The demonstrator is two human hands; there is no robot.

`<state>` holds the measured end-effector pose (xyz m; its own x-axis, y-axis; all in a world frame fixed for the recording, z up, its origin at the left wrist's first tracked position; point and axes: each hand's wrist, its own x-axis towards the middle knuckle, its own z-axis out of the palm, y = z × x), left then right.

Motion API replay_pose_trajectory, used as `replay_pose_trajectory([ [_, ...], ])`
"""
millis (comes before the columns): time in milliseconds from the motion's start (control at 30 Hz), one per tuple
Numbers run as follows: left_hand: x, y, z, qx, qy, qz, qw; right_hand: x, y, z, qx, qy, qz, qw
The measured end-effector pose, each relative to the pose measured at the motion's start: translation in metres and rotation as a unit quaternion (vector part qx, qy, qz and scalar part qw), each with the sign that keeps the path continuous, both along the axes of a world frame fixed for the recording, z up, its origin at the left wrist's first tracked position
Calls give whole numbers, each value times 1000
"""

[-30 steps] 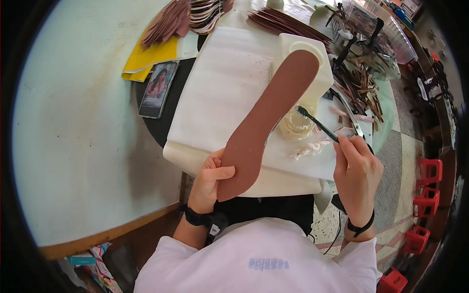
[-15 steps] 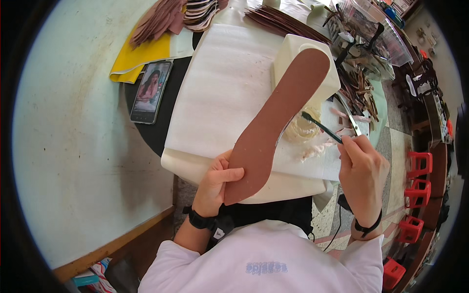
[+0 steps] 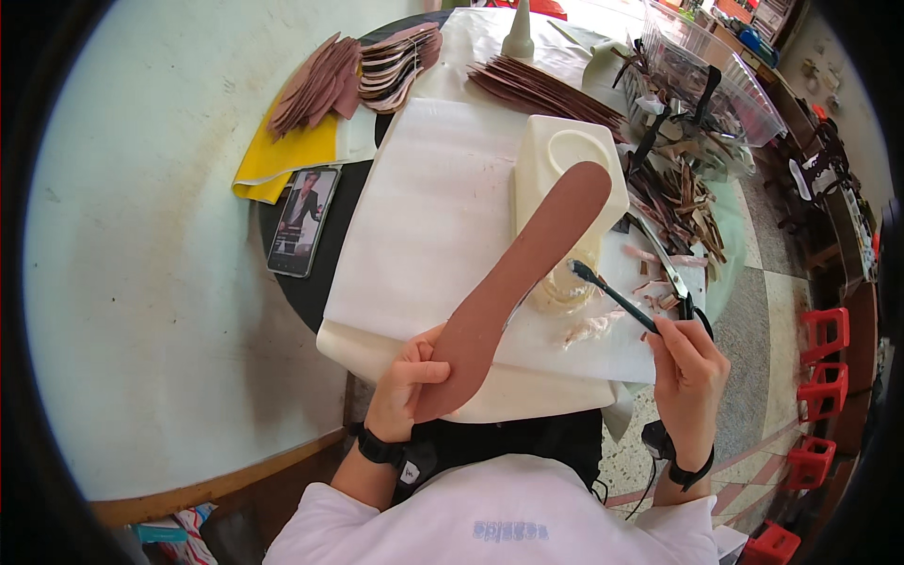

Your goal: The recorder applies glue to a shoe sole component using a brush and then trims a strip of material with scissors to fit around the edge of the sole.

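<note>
Head view: left hand [image 3: 405,384] clamped on near end of brown sole-shaped piece [image 3: 508,292], thumb on top; piece held over white sheet [image 3: 414,207], slanting to upper right. Right hand [image 3: 692,365] closed on handle of dark brush [image 3: 617,299]. Possible risk: small slip of brush may smear brown face; far end, without support, may sag. Hidden: piece's underside, part of jar [image 3: 563,296]. Whether brush tip touches piece: cannot tell.
</note>
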<state>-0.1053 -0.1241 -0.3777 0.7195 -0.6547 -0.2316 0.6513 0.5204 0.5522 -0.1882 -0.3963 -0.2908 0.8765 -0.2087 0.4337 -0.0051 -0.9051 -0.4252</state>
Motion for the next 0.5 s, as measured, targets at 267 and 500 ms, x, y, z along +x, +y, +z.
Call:
replay_pose_trajectory([
  [267, 3, 0, -4, -11, -5, -15, 1000, -7, -25, -14, 74, -25, -5, 997],
  [500, 3, -1, -8, -15, 1, 1, 1000, -13, -36, -24, 180, -122, -11, 976],
])
